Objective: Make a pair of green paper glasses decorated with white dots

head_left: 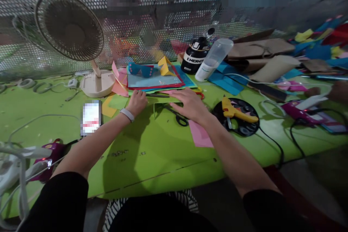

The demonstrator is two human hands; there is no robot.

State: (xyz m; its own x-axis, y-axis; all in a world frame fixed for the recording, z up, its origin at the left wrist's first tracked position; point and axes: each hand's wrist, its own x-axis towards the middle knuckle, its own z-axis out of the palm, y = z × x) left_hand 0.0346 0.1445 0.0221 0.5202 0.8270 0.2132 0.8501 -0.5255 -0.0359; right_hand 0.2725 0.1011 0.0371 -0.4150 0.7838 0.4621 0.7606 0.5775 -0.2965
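L hand (137, 102) curled, R hand (190, 103) fingers outstretched; can't tell if either grips grn paper (160, 100) betw. fingertips. Blk scissors (181, 120) just nearside of R fingers (nearer hand), blades angled twd L.

The black bottle (194, 55) reads "ENERGY" (across its white band (191, 59)); smaller print (187, 68) below is blurred.

A green table (163, 163) carries scissors (176, 114), a phone (91, 117) and a fan (74, 34).

Passing room lies between the forearms (106, 134), short of the obstructing scissors (174, 112).
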